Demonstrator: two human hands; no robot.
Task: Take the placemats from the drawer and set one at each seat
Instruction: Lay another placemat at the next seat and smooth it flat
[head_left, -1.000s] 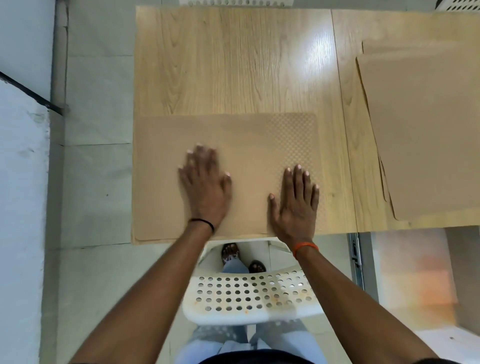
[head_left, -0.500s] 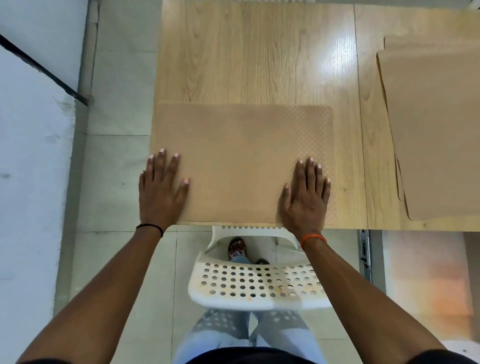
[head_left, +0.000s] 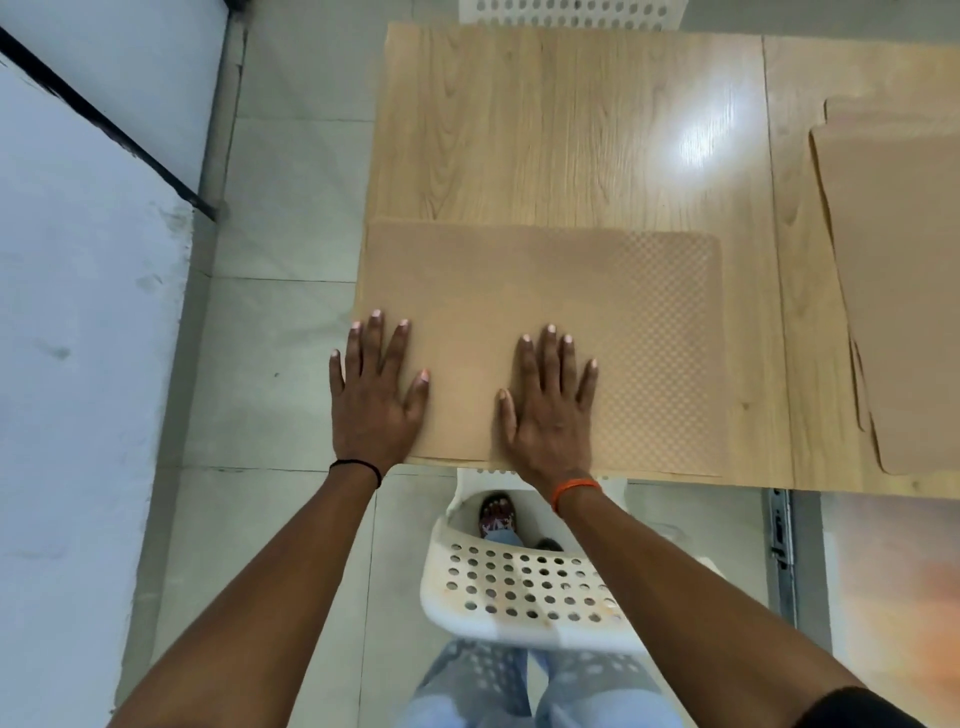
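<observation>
A tan placemat (head_left: 571, 312) lies flat on the near left part of the wooden table (head_left: 571, 130), its near edge along the table's front edge and its left edge slightly past the table's left side. My left hand (head_left: 376, 395) rests flat on the mat's near left corner, fingers spread. My right hand (head_left: 550, 410) presses flat on the mat's near middle, fingers spread. Neither hand grips anything. A stack of more tan placemats (head_left: 904, 291) lies on the table at the right.
A white perforated chair (head_left: 524, 587) stands tucked at the table's front edge, below my arms. Another white chair's back (head_left: 571, 10) shows at the table's far side. A metal drawer rail (head_left: 779, 545) is under the table at the right. A grey tiled floor lies to the left.
My right hand has slid left from the mat's right part toward its middle. My left hand stays at the mat's left corner. The view has shifted left.
</observation>
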